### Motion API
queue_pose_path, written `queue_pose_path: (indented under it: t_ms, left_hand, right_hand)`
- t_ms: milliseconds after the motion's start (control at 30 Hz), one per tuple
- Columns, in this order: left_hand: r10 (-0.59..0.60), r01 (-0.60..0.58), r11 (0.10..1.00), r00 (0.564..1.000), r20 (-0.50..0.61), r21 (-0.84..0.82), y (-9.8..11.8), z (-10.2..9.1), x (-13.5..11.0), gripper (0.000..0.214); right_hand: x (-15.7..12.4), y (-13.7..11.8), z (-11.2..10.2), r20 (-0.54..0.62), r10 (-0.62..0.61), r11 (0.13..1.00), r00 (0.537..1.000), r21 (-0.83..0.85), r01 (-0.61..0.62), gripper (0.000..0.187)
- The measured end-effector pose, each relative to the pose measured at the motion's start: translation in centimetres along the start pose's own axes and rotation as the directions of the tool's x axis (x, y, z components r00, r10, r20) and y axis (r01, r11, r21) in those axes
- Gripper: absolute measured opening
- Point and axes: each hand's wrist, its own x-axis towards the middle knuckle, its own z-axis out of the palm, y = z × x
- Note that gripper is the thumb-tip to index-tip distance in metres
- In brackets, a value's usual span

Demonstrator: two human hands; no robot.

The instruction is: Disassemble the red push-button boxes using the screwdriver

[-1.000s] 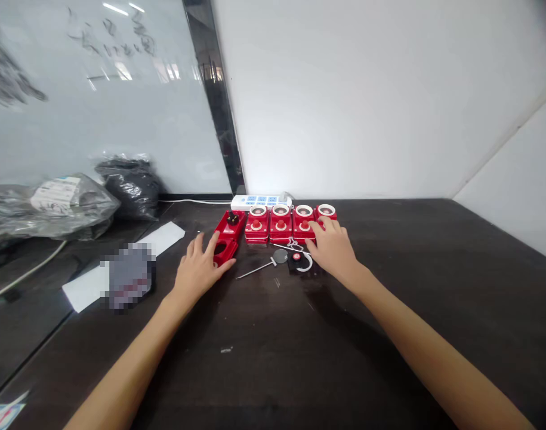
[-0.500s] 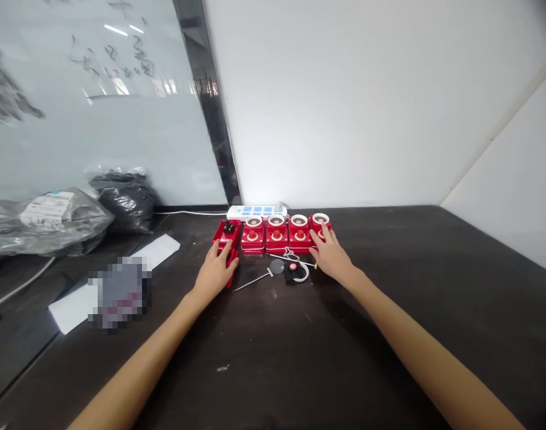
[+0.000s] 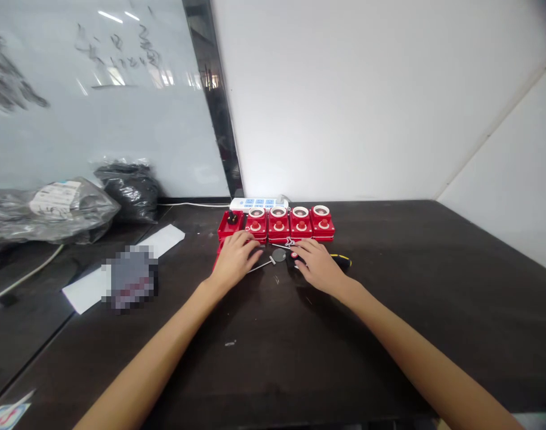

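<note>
Left hand (image 3: 236, 258) and right hand (image 3: 320, 264) apart, grip unclear; beyond, four red push-button units (image 3: 278, 233) look assembled, one red housing (image 3: 227, 229) lies open.

Toward the far edge of the counter (image 3: 273, 358), you have four closed red units (image 3: 278, 226), one open red housing (image 3: 230, 227) and one white power strip (image 3: 259, 204). At left along that edge, count two plastic bags (image 3: 128, 190). On the near-edge side of the red units, count one thin rod (image 3: 260, 266), one grey disc (image 3: 278, 255), one black part (image 3: 290, 261) and one yellow-and-black handle (image 3: 342, 260). You have two hands over the counter: one left hand (image 3: 234, 257), one right hand (image 3: 321, 264).
</note>
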Motion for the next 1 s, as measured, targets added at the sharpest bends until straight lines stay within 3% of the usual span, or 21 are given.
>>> queue_pose_path:
  t_ms: [100, 367, 767, 1000]
  left_hand:
    - [0.058, -0.056, 0.998, 0.997, 0.056, -0.027, 0.8, 0.5, -0.5, 0.021]
    - [0.055, -0.05, 0.998, 0.994, 0.098, -0.047, 0.7, 1.5, -2.5, 0.012]
    - [0.075, -0.077, 0.997, 0.994, 0.08, 0.025, 1.5, 1.8, -2.5, 0.021]
    - [0.088, -0.098, 0.993, 0.986, 0.139, 0.066, 2.0, 1.4, -2.0, 0.016]
  right_hand:
    - [-1.0, -0.2, 1.0, -0.022, 0.025, 1.0, 0.999, -0.01, -0.025, 0.034]
    - [-2.1, 0.3, 2.5, -0.079, -0.007, 0.998, 0.997, -0.056, 0.002, 0.038]
    - [-2.2, 1.0, 3.4, -0.109, -0.048, 0.998, 0.993, -0.038, 0.044, 0.037]
    - [-2.2, 0.8, 3.4, -0.111, -0.04, 0.999, 0.993, -0.028, 0.037, 0.036]
